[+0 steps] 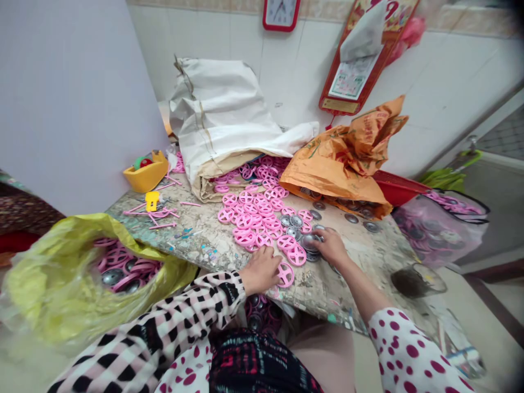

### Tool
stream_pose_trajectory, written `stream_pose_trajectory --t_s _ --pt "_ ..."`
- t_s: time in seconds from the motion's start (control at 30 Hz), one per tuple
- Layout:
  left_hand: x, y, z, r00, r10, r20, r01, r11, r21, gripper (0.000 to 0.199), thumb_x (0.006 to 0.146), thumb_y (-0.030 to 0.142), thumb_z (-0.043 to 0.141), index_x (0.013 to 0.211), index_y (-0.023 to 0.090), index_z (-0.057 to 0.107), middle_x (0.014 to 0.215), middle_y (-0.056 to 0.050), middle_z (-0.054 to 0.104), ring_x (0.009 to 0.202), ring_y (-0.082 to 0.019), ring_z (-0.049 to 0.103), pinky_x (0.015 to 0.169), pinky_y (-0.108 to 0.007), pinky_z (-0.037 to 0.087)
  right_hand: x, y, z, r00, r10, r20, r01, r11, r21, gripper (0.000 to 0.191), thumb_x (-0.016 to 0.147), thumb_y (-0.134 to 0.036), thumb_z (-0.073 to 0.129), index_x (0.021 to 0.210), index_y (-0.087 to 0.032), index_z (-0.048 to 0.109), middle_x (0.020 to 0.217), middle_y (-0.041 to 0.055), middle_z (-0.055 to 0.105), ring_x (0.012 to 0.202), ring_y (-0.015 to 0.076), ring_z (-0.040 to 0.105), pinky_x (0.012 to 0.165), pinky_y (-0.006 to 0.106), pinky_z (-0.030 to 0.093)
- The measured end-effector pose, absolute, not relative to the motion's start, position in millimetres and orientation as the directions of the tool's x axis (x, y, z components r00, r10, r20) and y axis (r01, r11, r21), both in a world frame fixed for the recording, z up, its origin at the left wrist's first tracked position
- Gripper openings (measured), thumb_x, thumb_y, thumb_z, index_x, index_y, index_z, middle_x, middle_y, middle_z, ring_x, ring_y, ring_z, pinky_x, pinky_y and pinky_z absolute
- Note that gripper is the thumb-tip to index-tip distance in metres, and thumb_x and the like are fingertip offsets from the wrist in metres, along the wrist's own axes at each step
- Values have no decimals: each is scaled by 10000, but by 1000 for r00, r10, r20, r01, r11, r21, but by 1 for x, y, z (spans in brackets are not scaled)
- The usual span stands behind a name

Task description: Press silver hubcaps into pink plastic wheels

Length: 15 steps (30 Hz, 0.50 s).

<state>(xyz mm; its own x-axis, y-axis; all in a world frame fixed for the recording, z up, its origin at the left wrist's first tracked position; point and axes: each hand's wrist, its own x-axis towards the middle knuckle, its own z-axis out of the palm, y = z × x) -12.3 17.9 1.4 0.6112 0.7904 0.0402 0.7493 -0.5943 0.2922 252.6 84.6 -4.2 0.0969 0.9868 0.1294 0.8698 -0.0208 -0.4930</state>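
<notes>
Pink spoked plastic wheels lie in a loose heap on the worn tabletop. At the heap's front edge is my left hand, palm down with its fingers curled. One pink wheel sits against its thumb side; the grip itself is partly hidden. My right hand reaches in from the right, its fingertips closed on a grey domed disc among a small pile of such discs. A few more grey discs rest between and on the pink wheels.
A white sack spills pink wheels; an orange bag spills grey discs. On the left stand a yellow tape dispenser, pink sticks and a yellow bag of assembled wheels. A mesh bag sits right.
</notes>
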Motion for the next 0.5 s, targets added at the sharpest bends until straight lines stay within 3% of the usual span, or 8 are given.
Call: stream_pose_trajectory --t_s 0.1,0.2,0.27,0.33,0.43,0.5 --pt "-8 21 6 603 798 -13 763 -572 302 333 716 398 669 976 194 634 1069 -105 495 1025 -287 453 856 -399 414 257 81 -6 250 957 144 709 -80 -701 301 662 -434 645 809 -172 664 858 57 626 878 215 558 800 334 417" --pt "-6 20 7 603 797 34 741 -575 347 305 703 290 652 989 192 609 1063 -98 517 1016 -287 472 837 -397 420 261 69 -4 365 925 106 491 -95 -866 415 612 -547 641 760 -164 583 713 22 598 681 159 545 640 284 430" --pt "-4 19 4 608 791 73 692 -572 440 239 715 208 600 953 184 592 975 -78 555 952 -257 513 818 -381 426 262 54 -2 416 907 61 354 -100 -930 469 593 -601 638 761 -179 524 617 -17 547 570 124 502 542 250 401" --pt "-1 18 -1 582 811 60 613 -486 623 147 718 165 569 865 182 570 816 -34 567 826 -209 552 759 -339 440 257 32 -2 444 896 -5 250 -129 -960 510 571 -638 650 755 -194 478 539 -47 493 479 109 459 459 230 357" --pt "5 17 -6 476 864 -164 367 -26 930 158 693 160 605 827 185 526 643 26 538 609 -145 557 599 -258 440 237 -4 -4 444 887 -123 51 -162 -985 560 499 -610 740 776 -206 468 531 -60 498 434 110 471 421 228 370" --pt "8 14 -5 454 817 -356 133 333 934 232 689 176 633 891 181 519 625 31 568 538 -128 565 535 -229 438 217 -25 -5 410 890 -199 -144 -153 -978 566 476 -526 806 826 -212 492 574 -61 532 451 110 501 439 233 408"
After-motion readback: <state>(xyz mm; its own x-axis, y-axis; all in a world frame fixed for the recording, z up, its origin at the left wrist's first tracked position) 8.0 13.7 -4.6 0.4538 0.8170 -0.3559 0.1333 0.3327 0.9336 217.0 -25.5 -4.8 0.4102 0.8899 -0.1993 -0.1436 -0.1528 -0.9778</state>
